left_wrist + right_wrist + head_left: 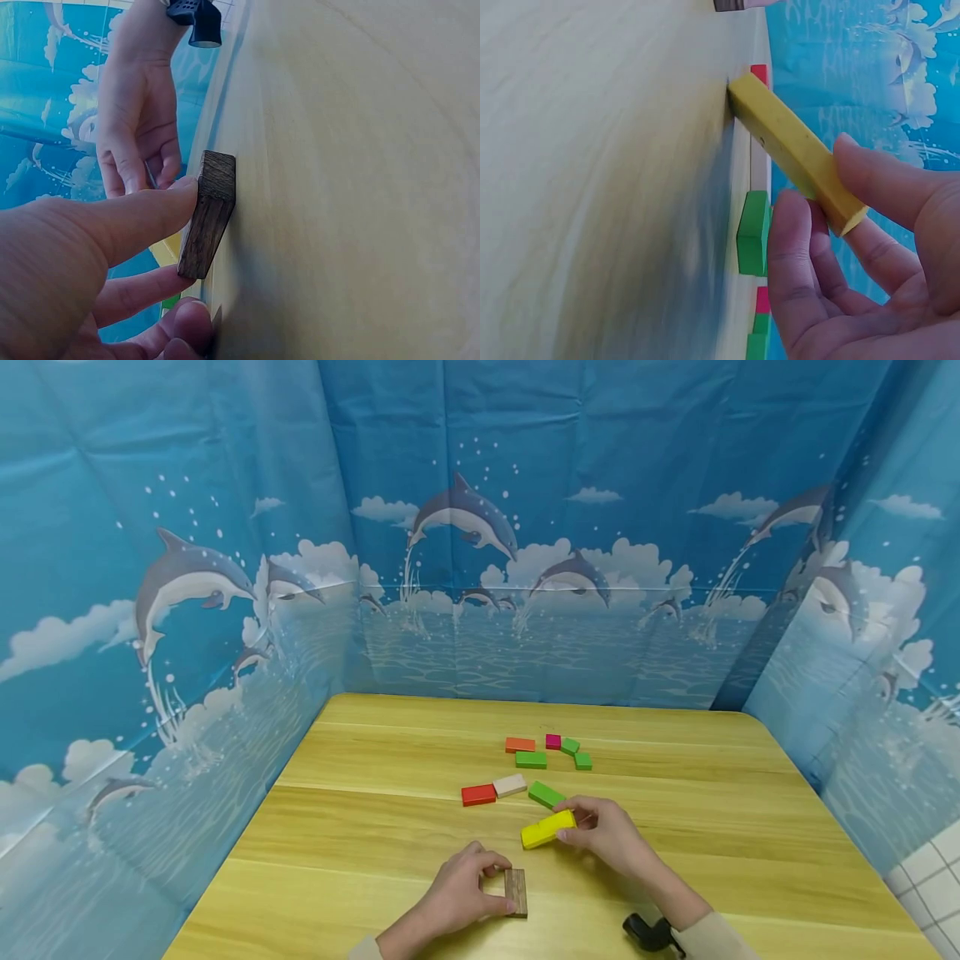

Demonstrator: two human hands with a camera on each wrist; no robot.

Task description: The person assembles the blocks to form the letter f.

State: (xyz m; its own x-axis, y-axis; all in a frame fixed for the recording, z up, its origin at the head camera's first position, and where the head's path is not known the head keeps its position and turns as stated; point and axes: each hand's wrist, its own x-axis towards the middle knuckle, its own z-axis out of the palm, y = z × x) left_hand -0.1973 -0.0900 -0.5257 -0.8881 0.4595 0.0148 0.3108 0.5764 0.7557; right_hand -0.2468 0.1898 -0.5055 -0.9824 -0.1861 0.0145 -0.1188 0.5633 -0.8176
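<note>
Near the front of the table, my left hand (463,892) pinches a dark brown wooden block (516,893) at its ends, thumb on the near end. In the left wrist view that brown block (205,217) lies against the tabletop. My right hand (611,837) grips one end of a long yellow block (546,830) between thumb and fingers. The right wrist view shows the yellow block (787,142) tilted, its held end raised and its far end at the tabletop. Just beyond it lies a green block (547,794).
Farther back lie a red block (478,795), a cream block (510,785), an orange block (520,745), a magenta block (552,742) and several green ones (531,760). A dolphin-print curtain (525,635) surrounds the wooden table (360,827). A black device (649,933) sits by the right wrist.
</note>
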